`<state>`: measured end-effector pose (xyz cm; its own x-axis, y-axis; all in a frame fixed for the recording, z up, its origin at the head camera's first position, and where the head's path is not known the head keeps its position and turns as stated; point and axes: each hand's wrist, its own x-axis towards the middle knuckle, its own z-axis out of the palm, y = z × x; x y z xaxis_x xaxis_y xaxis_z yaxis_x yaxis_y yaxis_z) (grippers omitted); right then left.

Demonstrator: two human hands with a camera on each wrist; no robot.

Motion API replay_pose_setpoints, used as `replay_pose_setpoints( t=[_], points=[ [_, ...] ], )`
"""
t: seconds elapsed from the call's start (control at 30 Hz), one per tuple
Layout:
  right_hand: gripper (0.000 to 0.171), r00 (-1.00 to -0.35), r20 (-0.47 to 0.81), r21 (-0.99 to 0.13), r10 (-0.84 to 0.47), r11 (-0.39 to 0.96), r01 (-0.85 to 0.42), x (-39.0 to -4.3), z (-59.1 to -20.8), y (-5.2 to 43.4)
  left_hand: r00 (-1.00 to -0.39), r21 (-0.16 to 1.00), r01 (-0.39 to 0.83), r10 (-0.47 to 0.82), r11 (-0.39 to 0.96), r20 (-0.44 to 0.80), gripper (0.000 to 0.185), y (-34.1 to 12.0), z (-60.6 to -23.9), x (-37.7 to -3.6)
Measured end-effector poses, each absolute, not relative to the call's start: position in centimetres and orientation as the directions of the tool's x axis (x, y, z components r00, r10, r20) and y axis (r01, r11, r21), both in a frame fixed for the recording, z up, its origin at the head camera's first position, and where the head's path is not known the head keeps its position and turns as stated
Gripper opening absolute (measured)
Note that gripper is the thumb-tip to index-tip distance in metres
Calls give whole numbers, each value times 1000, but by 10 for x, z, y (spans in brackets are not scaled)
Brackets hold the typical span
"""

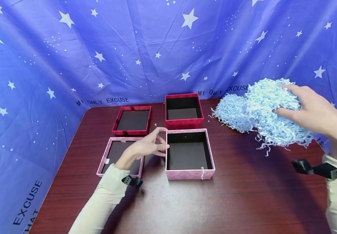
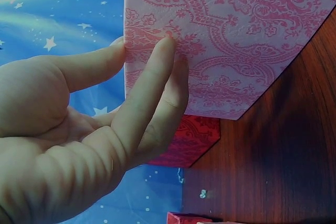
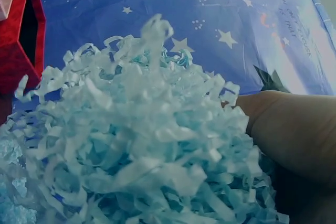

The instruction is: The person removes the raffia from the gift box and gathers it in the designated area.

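Boxes — two [image 1: 190, 154] [image 1: 183, 110] — lids two [image 1: 120, 156] [image 1: 132, 120] — one shred pile [image 1: 262, 110]

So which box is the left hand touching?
The pink patterned box, the deep open one nearest the person. The left hand rests its fingers on its side wall. The red box behind and the two shallow lids beside them go untouched.

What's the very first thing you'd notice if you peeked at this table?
The big fluffy heap of pale blue shredded paper at the table's far right, with the right hand grabbing a bunch of it. Next, the open pink box in the middle, its side touched by the left hand, and the red box behind it. All around hangs a blue cloth with white stars.
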<state>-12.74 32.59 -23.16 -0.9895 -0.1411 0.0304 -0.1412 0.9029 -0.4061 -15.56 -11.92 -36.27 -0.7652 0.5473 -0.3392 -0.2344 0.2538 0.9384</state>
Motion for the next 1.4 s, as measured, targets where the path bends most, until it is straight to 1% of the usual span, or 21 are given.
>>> replay_pose_setpoints(
  t=[0.17, 0.3, 0.47, 0.73, 0.83, 1.03, 1.27, 1.4],
  points=[
    [77, -983, 38, -429, -179, 886, -177, -127, -245, 333, -765, 938, -235, 548, 253, -339, 65, -119, -362, -156],
    [75, -969, 55, -457, -243, 856, -240, -126, -261, 338, -763, 937, -237, 548, 258, -344, 65, -119, -361, -155],
    [73, -953, 23, -486, -303, 830, -275, -120, -284, 347, -760, 936, -237, 551, 260, -346, 66, -118, -360, -155],
    [63, -918, -2, -513, -397, 788, -340, -114, -317, 365, -761, 937, -235, 550, 260, -344, 65, -118, -361, -156],
    [62, -907, -42, -514, -418, 788, -339, -113, -323, 369, -761, 936, -236, 549, 259, -344, 65, -118, -361, -156],
    [63, -898, -164, -516, -408, 811, -274, -110, -331, 372, -761, 937, -240, 551, 255, -344, 66, -118, -362, -156],
    [60, -891, -158, -515, -426, 805, -294, -110, -343, 376, -763, 937, -238, 548, 257, -344, 66, -118, -361, -155],
    [60, -886, -186, -513, -424, 811, -281, -114, -351, 378, -763, 938, -234, 551, 254, -339, 66, -119, -362, -156]
  ],
)
